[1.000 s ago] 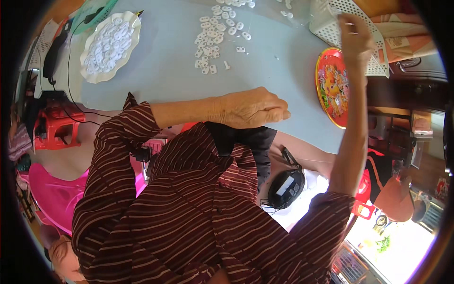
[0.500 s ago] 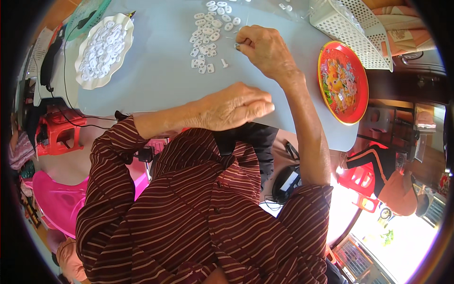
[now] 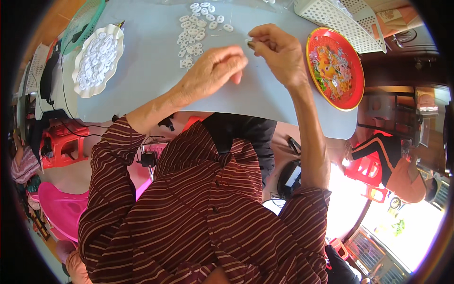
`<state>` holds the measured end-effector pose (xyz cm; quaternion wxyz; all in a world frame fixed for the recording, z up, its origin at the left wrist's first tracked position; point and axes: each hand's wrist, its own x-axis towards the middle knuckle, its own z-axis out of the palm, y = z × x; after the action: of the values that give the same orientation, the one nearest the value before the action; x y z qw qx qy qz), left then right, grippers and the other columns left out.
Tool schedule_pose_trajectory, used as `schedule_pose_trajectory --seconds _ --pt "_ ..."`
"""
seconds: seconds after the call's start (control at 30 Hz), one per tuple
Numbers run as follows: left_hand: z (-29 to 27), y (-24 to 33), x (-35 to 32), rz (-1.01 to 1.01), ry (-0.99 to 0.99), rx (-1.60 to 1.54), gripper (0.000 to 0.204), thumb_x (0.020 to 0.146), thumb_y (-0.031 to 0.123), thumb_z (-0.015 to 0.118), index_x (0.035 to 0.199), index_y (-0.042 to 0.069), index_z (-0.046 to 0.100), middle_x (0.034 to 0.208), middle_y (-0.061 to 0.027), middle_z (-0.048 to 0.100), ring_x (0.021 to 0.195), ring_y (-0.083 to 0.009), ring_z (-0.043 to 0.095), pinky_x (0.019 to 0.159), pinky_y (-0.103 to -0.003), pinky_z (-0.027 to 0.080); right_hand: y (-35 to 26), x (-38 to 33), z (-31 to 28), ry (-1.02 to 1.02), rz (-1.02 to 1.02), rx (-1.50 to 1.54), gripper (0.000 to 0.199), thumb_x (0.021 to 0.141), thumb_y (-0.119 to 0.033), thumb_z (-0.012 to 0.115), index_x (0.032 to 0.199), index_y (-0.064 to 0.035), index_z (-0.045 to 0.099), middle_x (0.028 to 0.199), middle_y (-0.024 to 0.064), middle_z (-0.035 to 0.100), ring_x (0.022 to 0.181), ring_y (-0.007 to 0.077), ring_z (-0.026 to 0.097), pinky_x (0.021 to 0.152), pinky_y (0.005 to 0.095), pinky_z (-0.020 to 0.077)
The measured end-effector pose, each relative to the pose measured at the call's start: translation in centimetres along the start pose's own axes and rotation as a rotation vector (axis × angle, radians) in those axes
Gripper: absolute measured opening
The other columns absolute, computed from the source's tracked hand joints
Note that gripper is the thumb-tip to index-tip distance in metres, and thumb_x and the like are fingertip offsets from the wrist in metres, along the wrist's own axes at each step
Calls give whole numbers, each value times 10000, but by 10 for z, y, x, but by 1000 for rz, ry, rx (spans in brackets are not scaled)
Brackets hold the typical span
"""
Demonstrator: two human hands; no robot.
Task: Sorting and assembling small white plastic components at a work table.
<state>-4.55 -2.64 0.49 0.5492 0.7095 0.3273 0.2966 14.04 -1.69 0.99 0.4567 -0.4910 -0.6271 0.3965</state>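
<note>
Table (image 3: 142, 71): loose heap of small oval pieces (image 3: 196, 26) far centre; plate (image 3: 97, 59) w/ more pieces at left; round tray (image 3: 335, 68) at right edge, slotted basket (image 3: 338, 21) behind it. Both hands betw. heap & tray, left hand (image 3: 213, 71) just left of right hand (image 3: 279, 52).

This looks like a home where small piecework is done by hand, not a factory or shop. A plain pale blue table (image 3: 142, 71) serves as the workbench, with loose white plastic pieces (image 3: 196, 28) scattered across it, a white scalloped dish (image 3: 116, 52) filled with more of them, and a red round tray (image 3: 352, 94) of small mixed bits. White plastic baskets (image 3: 340, 21) stand at the far edge. Around the table are household things: red plastic stools (image 3: 61, 146), a pink plastic chair (image 3: 61, 208), cables on the floor, and dark wooden furniture (image 3: 402, 104) at the right. Bright daylight comes in low on the right, as through an open doorway.
</note>
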Motion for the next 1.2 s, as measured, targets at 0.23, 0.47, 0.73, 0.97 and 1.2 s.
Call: schedule_pose_trajectory --seconds 0.23,0.47,0.73,0.97,1.2 --pt "3 5 24 56 120 94 276 926 288 449 851 40 543 650 -11 542 619 -94 494 563 -252 383 -7 -27 -3 57 -26 177 166 831 28 578 995 16 598 777 62 641 686 92 585 648 224 495" --pt "15 3 31 173 125 84 239 942 233 443 870 34 555 655 -12 556 621 -95 495 562 -247 383 -6 -39 -12 135 -9 136 97 835 -26 612 922 14 628 767 58 660 660 78 580 605 222 488" --pt "24 4 35 109 39 -27 227 933 190 461 938 -9 570 724 -34 593 684 -106 571 671 -241 467 -5 -45 -16 202 25 46 91 845 -65 629 867 22 640 675 15 612 582 53 516 525 201 439" --pt "38 5 44 23 -10 -151 206 901 189 504 864 2 583 692 -22 577 675 -93 549 678 -237 447 -11 -45 -54 267 -133 -362 89 817 -76 625 846 1 658 683 57 657 594 88 601 540 231 475" --pt "44 0 44 40 -16 -98 205 886 198 507 837 11 574 641 -19 548 643 -87 507 651 -235 409 24 -29 -138 170 -148 -909 99 793 -82 629 851 -12 668 717 149 643 628 267 640 607 342 504"
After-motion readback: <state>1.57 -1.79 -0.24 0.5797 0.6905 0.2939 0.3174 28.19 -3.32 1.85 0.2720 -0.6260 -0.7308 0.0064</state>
